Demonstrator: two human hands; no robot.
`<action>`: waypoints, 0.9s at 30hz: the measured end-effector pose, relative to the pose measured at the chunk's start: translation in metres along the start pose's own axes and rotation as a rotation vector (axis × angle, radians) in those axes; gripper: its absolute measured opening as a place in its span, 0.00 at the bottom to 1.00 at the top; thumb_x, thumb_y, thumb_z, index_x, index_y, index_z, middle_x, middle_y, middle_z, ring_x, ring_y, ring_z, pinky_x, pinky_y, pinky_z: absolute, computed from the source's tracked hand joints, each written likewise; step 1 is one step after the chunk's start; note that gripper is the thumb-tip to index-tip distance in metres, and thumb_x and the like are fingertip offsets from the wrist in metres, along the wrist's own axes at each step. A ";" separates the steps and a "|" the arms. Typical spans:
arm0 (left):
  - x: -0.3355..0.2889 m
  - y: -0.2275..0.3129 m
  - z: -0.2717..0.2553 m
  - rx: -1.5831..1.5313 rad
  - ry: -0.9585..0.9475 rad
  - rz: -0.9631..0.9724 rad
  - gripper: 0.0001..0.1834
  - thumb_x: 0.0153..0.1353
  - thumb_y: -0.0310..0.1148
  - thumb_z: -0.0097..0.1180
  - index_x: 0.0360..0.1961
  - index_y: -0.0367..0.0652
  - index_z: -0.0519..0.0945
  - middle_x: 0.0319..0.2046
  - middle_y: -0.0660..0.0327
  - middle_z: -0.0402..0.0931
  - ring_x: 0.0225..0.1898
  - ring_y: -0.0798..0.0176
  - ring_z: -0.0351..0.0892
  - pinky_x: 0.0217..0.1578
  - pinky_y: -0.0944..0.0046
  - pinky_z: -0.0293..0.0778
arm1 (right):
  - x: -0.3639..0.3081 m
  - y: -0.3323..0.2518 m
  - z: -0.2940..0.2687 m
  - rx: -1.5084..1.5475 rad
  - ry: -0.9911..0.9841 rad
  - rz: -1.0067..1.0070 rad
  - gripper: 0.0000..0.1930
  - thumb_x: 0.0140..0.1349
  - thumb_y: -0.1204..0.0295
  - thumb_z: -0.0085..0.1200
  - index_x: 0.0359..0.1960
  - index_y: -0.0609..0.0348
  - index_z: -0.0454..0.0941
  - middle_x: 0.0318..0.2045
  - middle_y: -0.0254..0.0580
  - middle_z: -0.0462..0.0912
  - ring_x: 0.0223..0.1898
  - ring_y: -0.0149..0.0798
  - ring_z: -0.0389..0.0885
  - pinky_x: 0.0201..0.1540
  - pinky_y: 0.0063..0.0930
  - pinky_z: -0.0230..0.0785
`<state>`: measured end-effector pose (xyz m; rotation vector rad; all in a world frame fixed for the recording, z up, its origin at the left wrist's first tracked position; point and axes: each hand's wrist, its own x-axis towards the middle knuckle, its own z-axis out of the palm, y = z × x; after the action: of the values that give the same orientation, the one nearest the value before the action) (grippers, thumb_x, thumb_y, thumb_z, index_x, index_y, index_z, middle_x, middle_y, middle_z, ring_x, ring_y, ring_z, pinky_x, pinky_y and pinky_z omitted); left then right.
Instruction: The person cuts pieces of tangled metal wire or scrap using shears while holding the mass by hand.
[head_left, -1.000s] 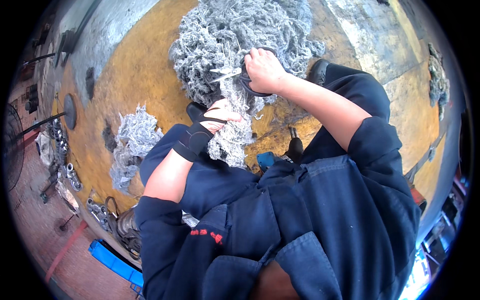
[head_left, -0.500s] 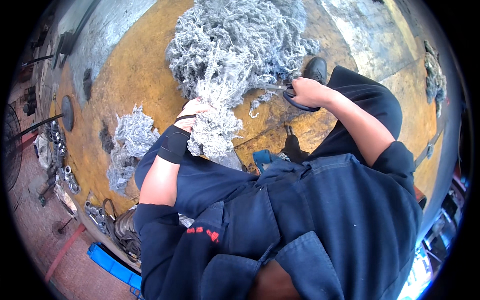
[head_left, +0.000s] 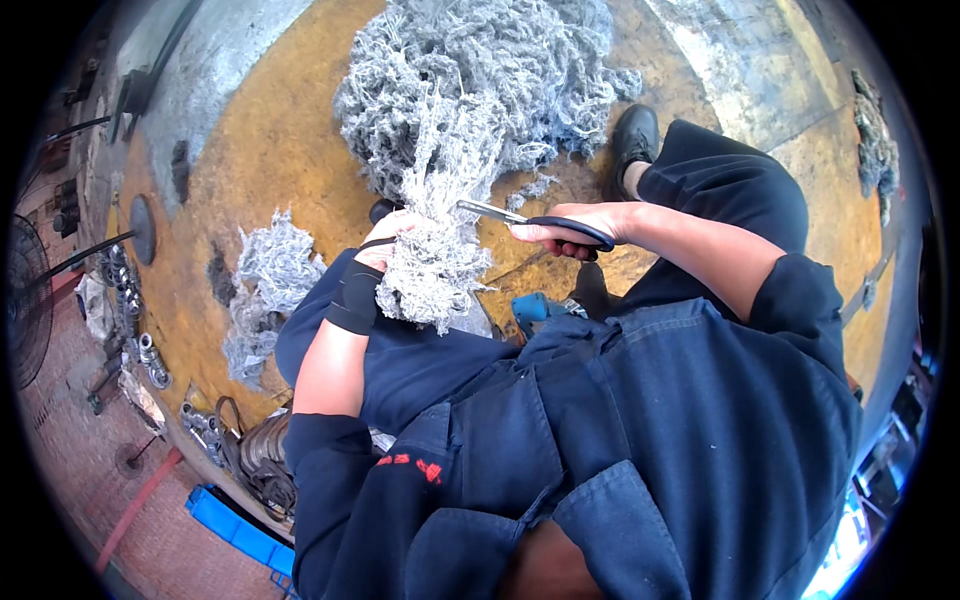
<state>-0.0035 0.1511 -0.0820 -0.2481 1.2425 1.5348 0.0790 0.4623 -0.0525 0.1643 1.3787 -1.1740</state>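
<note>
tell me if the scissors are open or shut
The scissors look shut, or nearly so: their blades lie together as one narrow strip, pointing from the right hand toward the grey yarn.

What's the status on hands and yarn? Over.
Left hand gripping yarn, strands running up to pile. Right hand holding scissors, tips at yarn's right edge. Nothing visible between them.

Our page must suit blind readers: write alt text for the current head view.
Seen from above, the right hand points dark-handled scissors at a bunch of tangled grey yarn gripped by the left hand. A larger yarn heap lies beyond on a worn yellow-brown surface.
</note>
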 end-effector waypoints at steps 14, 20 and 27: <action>0.008 0.009 0.021 -0.131 -0.010 -0.034 0.16 0.50 0.21 0.54 0.43 0.33 0.78 0.36 0.58 0.81 0.36 0.64 0.80 0.40 0.67 0.75 | 0.024 -0.042 0.003 0.081 0.049 -0.178 0.36 0.54 0.29 0.41 0.18 0.52 0.63 0.16 0.27 0.61 0.16 0.24 0.60 0.19 0.20 0.55; 0.006 0.020 0.028 -0.096 0.116 -0.027 0.18 0.49 0.20 0.54 0.44 0.36 0.78 0.39 0.58 0.79 0.40 0.62 0.79 0.44 0.65 0.73 | 0.024 -0.055 0.009 0.108 0.093 -0.194 0.35 0.56 0.30 0.41 0.15 0.53 0.62 0.13 0.28 0.61 0.14 0.24 0.62 0.17 0.19 0.56; -0.001 0.029 0.041 -0.070 -0.035 0.134 0.21 0.41 0.22 0.56 0.42 0.33 0.79 0.36 0.54 0.80 0.40 0.58 0.80 0.45 0.63 0.74 | 0.017 -0.061 0.005 0.051 0.119 -0.209 0.37 0.56 0.31 0.41 0.12 0.57 0.62 0.10 0.31 0.62 0.11 0.27 0.65 0.15 0.22 0.58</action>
<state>-0.0092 0.1867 -0.0471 -0.1860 1.1991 1.6926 0.0352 0.4204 -0.0330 0.1299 1.4986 -1.3923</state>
